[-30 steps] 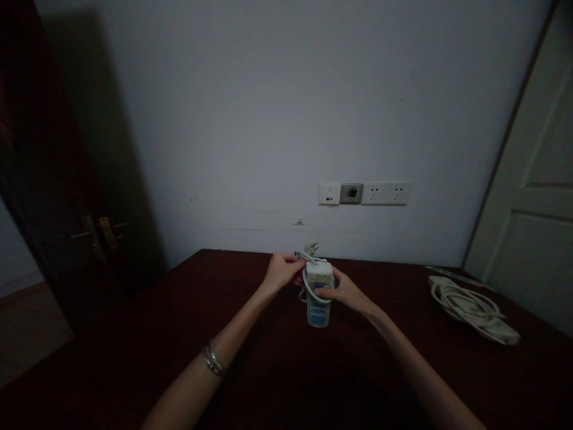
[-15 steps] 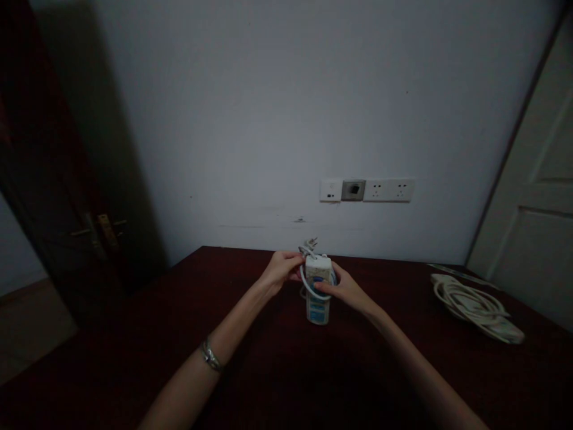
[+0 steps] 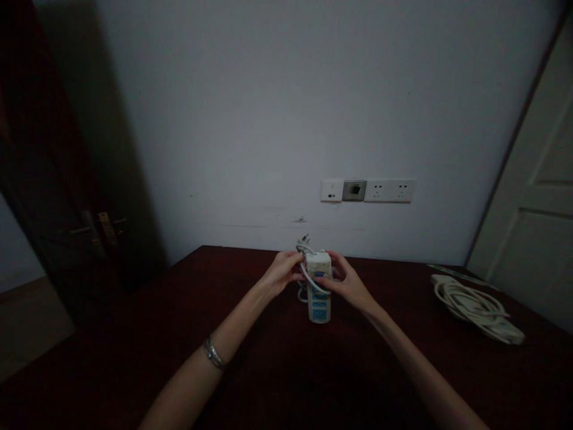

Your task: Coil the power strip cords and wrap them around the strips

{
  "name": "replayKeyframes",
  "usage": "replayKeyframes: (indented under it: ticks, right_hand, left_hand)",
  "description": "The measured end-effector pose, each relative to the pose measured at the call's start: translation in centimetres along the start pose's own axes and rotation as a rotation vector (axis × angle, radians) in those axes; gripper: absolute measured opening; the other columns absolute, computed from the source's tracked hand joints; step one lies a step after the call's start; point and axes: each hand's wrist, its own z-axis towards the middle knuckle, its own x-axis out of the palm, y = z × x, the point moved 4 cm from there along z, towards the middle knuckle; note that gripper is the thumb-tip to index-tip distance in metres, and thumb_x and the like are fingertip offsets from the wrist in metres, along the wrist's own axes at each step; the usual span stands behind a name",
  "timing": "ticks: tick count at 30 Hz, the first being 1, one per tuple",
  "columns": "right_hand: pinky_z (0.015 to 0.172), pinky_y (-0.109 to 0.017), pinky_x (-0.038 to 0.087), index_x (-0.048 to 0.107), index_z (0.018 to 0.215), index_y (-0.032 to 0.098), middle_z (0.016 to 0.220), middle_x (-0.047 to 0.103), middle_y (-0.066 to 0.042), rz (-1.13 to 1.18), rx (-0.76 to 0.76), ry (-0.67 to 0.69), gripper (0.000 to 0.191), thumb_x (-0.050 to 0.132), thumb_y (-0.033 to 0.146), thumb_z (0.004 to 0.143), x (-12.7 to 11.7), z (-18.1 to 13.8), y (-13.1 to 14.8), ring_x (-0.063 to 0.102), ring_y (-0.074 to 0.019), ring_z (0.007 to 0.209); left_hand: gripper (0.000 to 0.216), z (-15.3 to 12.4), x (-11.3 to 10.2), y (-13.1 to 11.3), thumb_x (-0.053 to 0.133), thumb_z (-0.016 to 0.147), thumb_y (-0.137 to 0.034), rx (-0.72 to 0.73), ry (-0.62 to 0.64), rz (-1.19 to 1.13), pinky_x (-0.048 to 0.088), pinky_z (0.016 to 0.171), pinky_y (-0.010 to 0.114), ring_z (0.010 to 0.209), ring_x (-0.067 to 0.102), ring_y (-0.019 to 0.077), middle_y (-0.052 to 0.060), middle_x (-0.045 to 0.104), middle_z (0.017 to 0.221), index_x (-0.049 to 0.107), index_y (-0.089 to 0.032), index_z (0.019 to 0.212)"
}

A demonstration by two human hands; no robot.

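A white power strip with blue socket faces stands on end on the dark red table, in the middle of the view. Its white cord loops around the upper part, and the plug sticks up behind the top. My left hand is closed at the strip's left side, thumb and fingers pinching the cord near the top. My right hand grips the strip from the right, with the thumb across its front by the cord. Part of the right fingers is hidden behind the strip.
On the right of the table lies another power strip with its cord coiled on top. A flat strip-like item lies behind it. Wall sockets are on the wall. A door stands at the right.
The cord loop around the strip has shifted, and the plug has moved slightly left and up. My right fingers have risen towards the strip's top. More of the blue sockets shows.
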Motion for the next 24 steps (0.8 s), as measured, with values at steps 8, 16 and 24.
replayKeyframes:
  ticks: [8,16,24]
  right_hand:
    - [0.087,-0.039,0.045,0.059,0.094,0.02,0.112,0.056,-0.009,-0.265,-0.158,-0.223,0.038,0.071,0.039,0.064,-0.7,0.2,1.3,0.053,-0.0245,0.103]
    - [0.074,-0.035,0.05,0.056,0.092,0.02,0.089,0.066,-0.007,-0.065,-0.041,-0.174,0.039,0.072,0.039,0.062,0.2,0.0,1.9,0.062,-0.021,0.081]
    - [0.079,-0.035,0.05,0.057,0.091,0.02,0.093,0.068,-0.008,0.013,0.015,-0.228,0.04,0.074,0.039,0.06,-1.2,0.5,1.4,0.064,-0.0233,0.088]
  left_hand:
    - [0.009,-0.1,0.3,0.1,0.056,0.064,-0.012,-0.017,0.047,-0.076,0.052,0.059,0.031,0.057,0.054,0.0113,0.004,0.057,0.065,0.06,-0.009,0.072]
    - [0.009,0.1,0.0,0.1,0.056,0.063,-0.012,-0.039,0.105,0.006,0.051,0.06,0.03,0.058,0.055,0.0113,0.005,0.058,0.064,0.06,-0.009,0.07]
    - [0.012,-0.3,-0.2,-0.5,0.053,0.063,-0.01,-0.011,0.06,0.2,0.049,0.052,0.027,0.049,0.054,0.0099,0.003,0.059,0.061,0.058,-0.011,0.074]
